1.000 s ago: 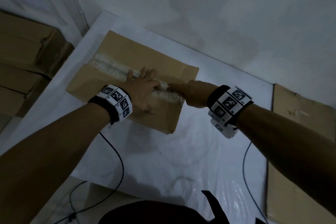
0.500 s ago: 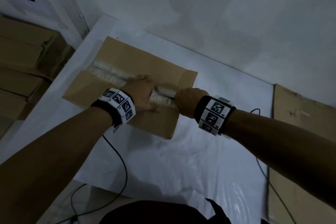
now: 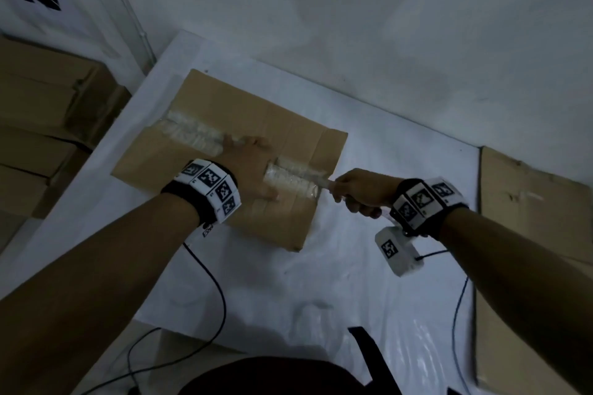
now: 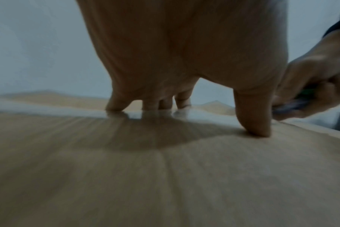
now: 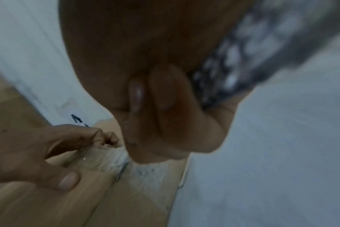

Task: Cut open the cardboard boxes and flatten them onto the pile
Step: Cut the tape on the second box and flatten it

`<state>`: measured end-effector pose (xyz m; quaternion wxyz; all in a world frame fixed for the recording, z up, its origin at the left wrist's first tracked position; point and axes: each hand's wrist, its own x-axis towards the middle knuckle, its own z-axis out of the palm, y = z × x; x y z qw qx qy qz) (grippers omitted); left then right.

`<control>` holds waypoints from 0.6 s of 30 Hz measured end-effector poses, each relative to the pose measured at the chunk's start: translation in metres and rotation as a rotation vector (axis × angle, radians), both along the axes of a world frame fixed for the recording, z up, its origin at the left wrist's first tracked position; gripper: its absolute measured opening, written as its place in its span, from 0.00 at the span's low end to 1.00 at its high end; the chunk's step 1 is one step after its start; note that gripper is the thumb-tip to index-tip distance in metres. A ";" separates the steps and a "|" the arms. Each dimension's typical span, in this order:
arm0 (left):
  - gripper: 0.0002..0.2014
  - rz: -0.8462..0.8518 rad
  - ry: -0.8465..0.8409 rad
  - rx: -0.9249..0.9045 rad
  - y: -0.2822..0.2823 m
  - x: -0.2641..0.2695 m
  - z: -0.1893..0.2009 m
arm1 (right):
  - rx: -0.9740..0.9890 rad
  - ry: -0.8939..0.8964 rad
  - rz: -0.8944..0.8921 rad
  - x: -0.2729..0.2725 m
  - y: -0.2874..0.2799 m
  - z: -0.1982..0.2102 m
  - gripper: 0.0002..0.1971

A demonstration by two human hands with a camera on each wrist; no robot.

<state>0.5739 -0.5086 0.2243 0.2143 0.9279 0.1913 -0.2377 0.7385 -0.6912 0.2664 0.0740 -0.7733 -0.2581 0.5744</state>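
Broadly, a white sheet-covered table (image 3: pixel 369 266) filled the middle of the head view, set against a pale wall (image 3: pixel 385 26). Stacked brown cartons (image 3: pixel 48 112) stood to the left of it, and a flattened sheet of cardboard (image 3: pixel 526 202) lay along its right edge. On the table's far left part sat the cardboard box (image 3: pixel 244 112), lying flat with a wide strip of clear, wrinkled packing tape (image 3: pixel 195 135) running along its top seam. The left hand (image 3: pixel 253 167) rested on the top of the box across that tape; the left wrist view showed its fingers (image 4: pixel 116 104) straight and spread, tips and thumb pressing down on the cardboard. The right hand (image 3: pixel 362 191) was at the box's right end, just off its edge, fingers clenched around a box cutter (image 3: pixel 330 185) whose pale tip pointed at the end of the taped seam. Whether the blade touched the tape could not be told. Both wrists wore bands with black-and-white markers, and thin cables (image 3: pixel 205 269) trailed across the table toward the person.
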 end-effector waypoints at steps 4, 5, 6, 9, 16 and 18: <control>0.34 -0.138 -0.058 0.138 -0.012 0.007 -0.010 | 0.106 -0.076 0.023 0.000 -0.017 -0.015 0.13; 0.33 -0.159 -0.112 0.150 -0.018 0.009 -0.010 | 0.121 -0.086 0.033 -0.001 -0.020 -0.018 0.12; 0.31 -0.174 -0.154 0.146 -0.024 0.011 -0.012 | 0.139 -0.101 0.031 -0.002 -0.023 -0.021 0.12; 0.26 -0.105 -0.187 0.021 -0.031 0.019 -0.013 | 0.180 -0.153 -0.007 -0.010 -0.029 -0.031 0.14; 0.20 -0.037 -0.157 -0.151 -0.023 0.027 -0.005 | 0.133 0.067 -0.093 -0.023 -0.039 -0.031 0.15; 0.20 -0.023 -0.163 -0.201 -0.020 0.026 -0.005 | 0.131 0.068 -0.010 -0.028 -0.043 -0.035 0.17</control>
